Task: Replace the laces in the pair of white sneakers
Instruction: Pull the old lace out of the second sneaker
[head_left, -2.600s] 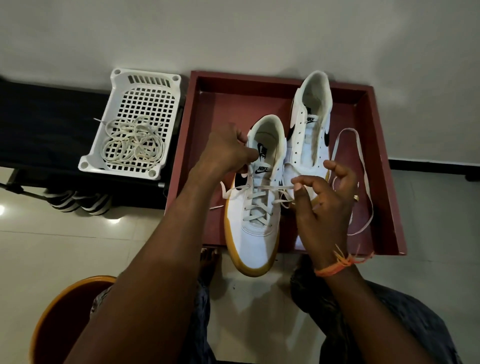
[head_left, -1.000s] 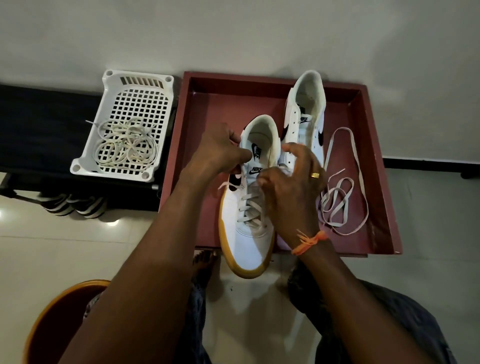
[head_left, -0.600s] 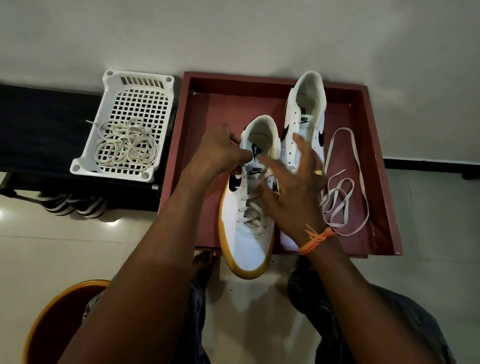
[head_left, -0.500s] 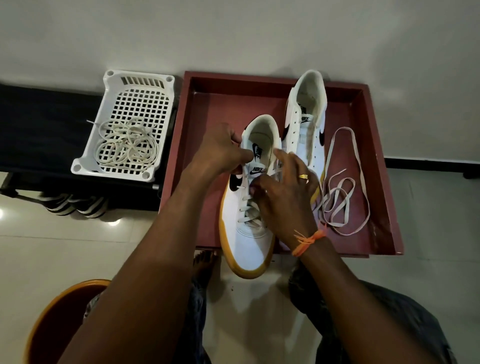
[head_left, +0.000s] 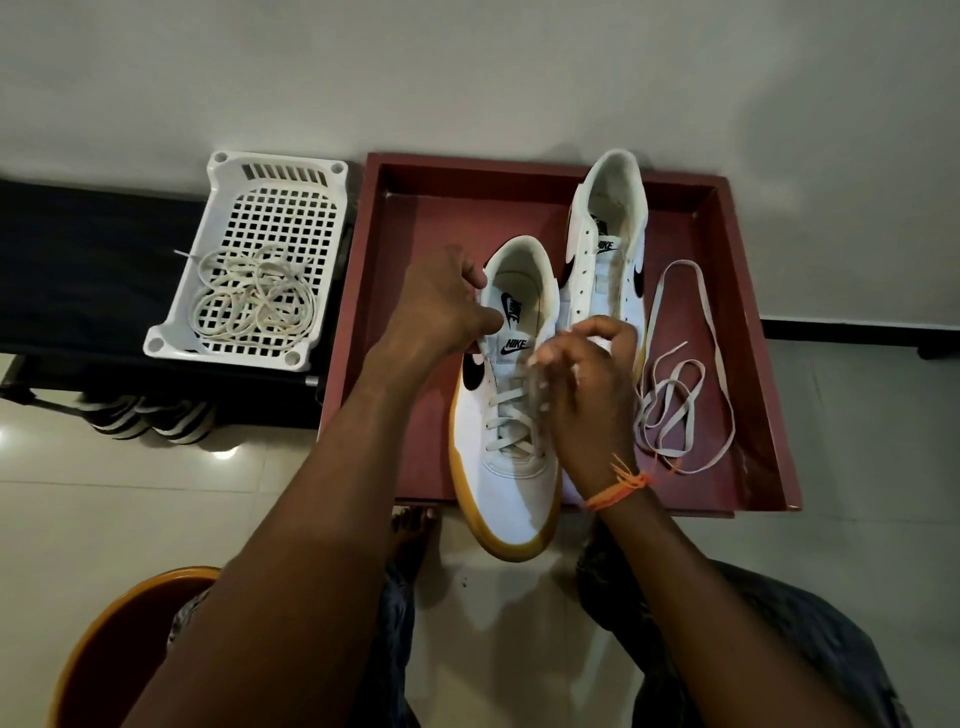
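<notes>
Two white sneakers lie in a dark red tray (head_left: 737, 332). The near sneaker (head_left: 511, 483), with a gum sole, carries a grey-white lace crossed through its lower eyelets, and its toe hangs over the tray's front edge. My left hand (head_left: 441, 306) grips its collar and tongue on the left side. My right hand (head_left: 587, 384) is curled over the upper right eyelets, fingertips pinched on the lace there; the lace end is blurred. The far sneaker (head_left: 610, 244) has no lace in it. A loose lace (head_left: 680, 395) lies coiled in the tray to the right.
A white plastic basket (head_left: 228, 171) left of the tray holds a tangle of cream laces (head_left: 254, 301). It rests on a black bench with striped shoes under it. An orange tub rim (head_left: 130, 613) sits at bottom left. My bare foot (head_left: 410, 525) is below the tray.
My right hand let the long lace drop into the tray, returned to the near sneaker's eyelets and has closed its fingers on the lace there. My left hand kept its hold.
</notes>
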